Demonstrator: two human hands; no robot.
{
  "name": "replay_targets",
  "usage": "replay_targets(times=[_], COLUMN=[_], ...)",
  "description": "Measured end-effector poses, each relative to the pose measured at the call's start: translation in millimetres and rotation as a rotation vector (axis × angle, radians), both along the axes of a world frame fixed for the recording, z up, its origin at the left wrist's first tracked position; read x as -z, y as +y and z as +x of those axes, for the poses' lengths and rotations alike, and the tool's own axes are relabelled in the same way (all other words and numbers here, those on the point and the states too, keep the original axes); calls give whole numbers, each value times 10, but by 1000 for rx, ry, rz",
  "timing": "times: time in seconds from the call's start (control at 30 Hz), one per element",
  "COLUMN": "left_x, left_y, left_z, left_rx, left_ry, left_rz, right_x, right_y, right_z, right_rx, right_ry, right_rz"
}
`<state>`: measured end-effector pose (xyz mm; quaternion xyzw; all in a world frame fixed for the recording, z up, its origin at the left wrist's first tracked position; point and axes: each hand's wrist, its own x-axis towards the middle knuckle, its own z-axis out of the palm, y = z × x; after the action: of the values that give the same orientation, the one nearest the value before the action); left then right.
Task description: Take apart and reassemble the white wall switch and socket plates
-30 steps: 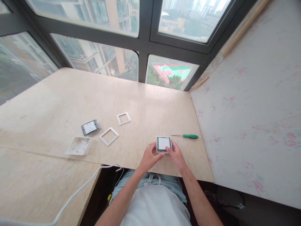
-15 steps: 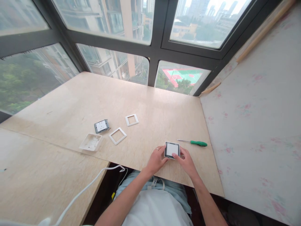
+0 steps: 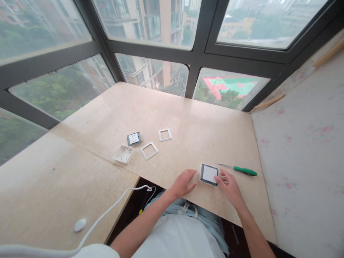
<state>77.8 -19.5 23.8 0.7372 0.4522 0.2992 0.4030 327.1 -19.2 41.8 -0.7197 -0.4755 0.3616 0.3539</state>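
Note:
A white wall switch module with a dark grey frame (image 3: 210, 174) is seated in a white box and lies on the tabletop before me. My left hand (image 3: 183, 184) rests just left of it, apart from it, with thumb and fingers spread and nothing held. At its right edge is my right hand (image 3: 228, 183), whose thumb tip overlaps the frame's edge. That hand's fingers are loosely bent and stand off the module. Beyond the right hand lies a screwdriver with a green handle (image 3: 245, 171), its shaft pointing left.
Left of centre lie a socket module (image 3: 134, 138), an open white mounting box (image 3: 123, 154) and two white cover frames, one nearer (image 3: 149, 151) and one farther (image 3: 165, 135). A white cable (image 3: 107, 208) crosses the lower left by the round white piece (image 3: 80, 225). Windows and a papered wall border the tabletop.
My left hand has let go of the switch module and drawn off to its left. My right hand has loosened its hold. The view has turned left.

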Motion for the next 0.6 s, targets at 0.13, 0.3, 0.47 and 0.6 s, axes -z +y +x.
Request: replay_targets(times=[0.13, 0.3, 0.47, 0.6], left_x=[14, -5, 18, 65], left_y=[-37, -19, -13, -8], left_z=[-233, -303, -260, -275], left_rx=[-97, -165, -192, -176], left_ry=[-12, -50, -48, -88], left_rz=[38, 53, 103, 117], right_x=[-179, -384, -432, -403], right_y=[114, 373, 570, 730], right_z=[-47, -363, -879, -1305], right_rx=[-20, -82, -228, -519], right_ry=[-102, -43, -5, -98], right_rz=[108, 219, 307, 381])
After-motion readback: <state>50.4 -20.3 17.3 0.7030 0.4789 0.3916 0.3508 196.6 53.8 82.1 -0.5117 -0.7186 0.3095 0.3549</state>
